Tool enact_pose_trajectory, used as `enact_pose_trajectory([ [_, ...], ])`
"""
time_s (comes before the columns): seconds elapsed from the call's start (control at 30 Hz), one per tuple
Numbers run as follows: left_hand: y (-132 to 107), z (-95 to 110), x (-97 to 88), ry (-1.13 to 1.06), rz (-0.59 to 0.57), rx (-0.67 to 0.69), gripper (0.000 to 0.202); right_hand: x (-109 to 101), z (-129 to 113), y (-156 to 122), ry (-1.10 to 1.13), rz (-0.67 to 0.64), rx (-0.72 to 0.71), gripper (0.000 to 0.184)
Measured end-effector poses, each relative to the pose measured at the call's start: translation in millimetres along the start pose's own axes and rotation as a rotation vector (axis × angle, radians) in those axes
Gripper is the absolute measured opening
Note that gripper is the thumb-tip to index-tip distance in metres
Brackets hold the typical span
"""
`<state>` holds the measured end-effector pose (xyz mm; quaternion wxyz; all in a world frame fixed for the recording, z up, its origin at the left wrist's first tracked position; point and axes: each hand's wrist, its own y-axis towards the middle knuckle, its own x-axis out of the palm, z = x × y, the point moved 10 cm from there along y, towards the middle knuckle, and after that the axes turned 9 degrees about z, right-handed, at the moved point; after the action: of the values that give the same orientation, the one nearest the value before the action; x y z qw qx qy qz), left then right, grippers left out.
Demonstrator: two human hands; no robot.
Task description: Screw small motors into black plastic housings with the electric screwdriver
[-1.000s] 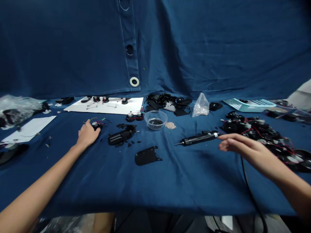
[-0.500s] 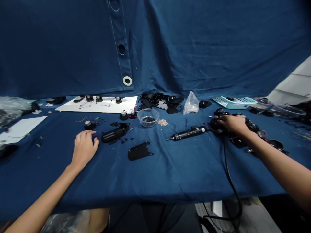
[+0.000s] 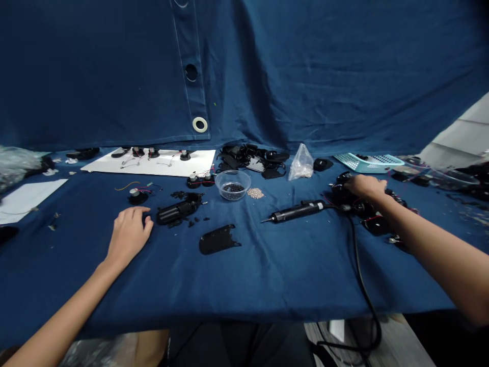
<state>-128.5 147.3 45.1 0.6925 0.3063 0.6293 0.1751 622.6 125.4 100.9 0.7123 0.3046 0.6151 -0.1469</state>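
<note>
Right grip (image 3: 365, 187) on black wired parts (image 3: 343, 192) (electric screwdriver (image 3: 296, 211) just beside)

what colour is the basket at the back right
The basket is pale turquoise, clearest in the head view.

A long table draped in dark blue cloth (image 3: 244, 275) carries the lot: a white sheet (image 3: 148, 163) dotted with small parts, a clear plastic bowl (image 3: 233, 184), a little spill of pale granules (image 3: 255, 193), a black electric screwdriver (image 3: 294, 211), a black housing (image 3: 178, 209), a flat black cover (image 3: 218, 240), a teal plastic basket (image 3: 369, 163), and a heap of black parts (image 3: 376, 225) with red wires, maybe small speakers, though it's hard to tell from here.
</note>
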Motion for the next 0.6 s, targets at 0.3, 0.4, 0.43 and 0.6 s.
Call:
enact_pose_trajectory([
  [0.3, -1, -2, 5.3, -0.003, -0.016, 0.004, 0.039, -7, -12, -5, 0.036, 0.066, -0.086, 0.042],
  [0.4, -1, -2, 5.6, -0.009, -0.021, 0.004, 0.039, -35, 7, -6, 0.032, 0.315, 0.004, 0.055],
  [0.43, -1, -2, 5.9, -0.012, -0.025, 0.003, 0.039, -45, 21, -6, 0.025, 0.42, 0.07, 0.06],
  [0.6, 0, -4, 8.9, -0.021, -0.048, -0.01, 0.039, -16, 67, 29, 0.046, 0.268, 0.088, 0.051],
])
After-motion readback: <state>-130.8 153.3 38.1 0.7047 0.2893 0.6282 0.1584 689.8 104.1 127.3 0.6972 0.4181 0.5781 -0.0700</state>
